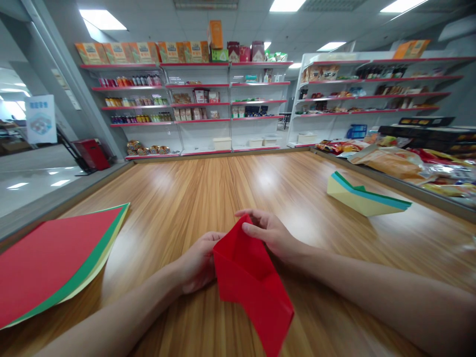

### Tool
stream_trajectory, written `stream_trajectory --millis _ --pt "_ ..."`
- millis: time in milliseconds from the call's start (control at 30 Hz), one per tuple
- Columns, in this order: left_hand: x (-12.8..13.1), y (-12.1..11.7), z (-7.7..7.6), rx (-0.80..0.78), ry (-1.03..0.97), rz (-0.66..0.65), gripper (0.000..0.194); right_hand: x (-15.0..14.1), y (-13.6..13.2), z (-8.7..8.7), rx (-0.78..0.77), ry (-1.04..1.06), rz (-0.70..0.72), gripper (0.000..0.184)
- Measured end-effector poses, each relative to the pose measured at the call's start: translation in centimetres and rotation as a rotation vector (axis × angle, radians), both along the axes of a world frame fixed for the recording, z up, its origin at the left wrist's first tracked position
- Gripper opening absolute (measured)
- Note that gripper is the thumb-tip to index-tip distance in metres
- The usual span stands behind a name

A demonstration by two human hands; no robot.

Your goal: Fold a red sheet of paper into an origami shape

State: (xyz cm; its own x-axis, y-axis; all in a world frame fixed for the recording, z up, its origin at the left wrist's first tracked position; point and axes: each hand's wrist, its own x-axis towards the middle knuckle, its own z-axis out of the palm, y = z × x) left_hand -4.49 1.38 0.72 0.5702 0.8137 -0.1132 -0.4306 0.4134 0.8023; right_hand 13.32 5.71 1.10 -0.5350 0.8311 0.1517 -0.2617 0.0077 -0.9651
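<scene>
A folded red paper (pixel 247 277), partly opened into a hollow shape, is held up between my hands over the wooden table. My left hand (pixel 201 260) grips it from its left side, with the fingertips hidden behind the paper. On the far upper edge, my right hand (pixel 267 233) pinches the red paper, thumb on the near side and fingers behind. The lower end of the paper points toward me and to the right.
At left lies a stack of red, green and yellow paper sheets (pixel 55 263). A folded paper boat (pixel 366 196) in yellow, blue and green stands at right on the wooden table (pixel 178 188). Packaged snacks (pixel 397 161) sit beyond the right edge; stocked shelves (pixel 197 87) stand behind.
</scene>
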Motion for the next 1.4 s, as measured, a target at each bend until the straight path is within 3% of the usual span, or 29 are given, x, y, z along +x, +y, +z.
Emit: stream_trajectory --millis 267,400,600,767,933,1167,1400 --pt "0.7 -0.1 0.7 -0.055 0.013 0.168 0.031 0.5 0.4 -0.3 -0.045 -0.196 -0.065 0.038" --pt "0.5 -0.1 1.0 -0.019 0.104 0.099 0.033 0.5 0.1 -0.6 -0.006 -0.269 0.020 0.040" --pt "-0.4 0.0 -0.4 0.135 0.351 0.024 0.021 0.4 -0.5 -0.6 0.131 -0.354 0.196 0.046" --pt "-0.6 -0.4 0.2 0.335 0.524 -0.014 0.034 0.7 -0.6 -0.2 0.164 -0.394 0.282 0.047" --pt "-0.7 -0.8 1.2 0.371 0.547 -0.096 0.035 0.8 -0.6 0.1 0.173 -0.466 0.415 0.048" --pt "-0.8 -0.6 0.7 0.425 0.569 -0.116 0.035 0.9 -0.9 0.3 0.194 -0.378 0.436 0.046" --pt "-0.8 -1.1 0.9 0.490 0.602 -0.045 0.038 1.3 -0.5 0.7 0.215 -0.453 0.521 0.041"
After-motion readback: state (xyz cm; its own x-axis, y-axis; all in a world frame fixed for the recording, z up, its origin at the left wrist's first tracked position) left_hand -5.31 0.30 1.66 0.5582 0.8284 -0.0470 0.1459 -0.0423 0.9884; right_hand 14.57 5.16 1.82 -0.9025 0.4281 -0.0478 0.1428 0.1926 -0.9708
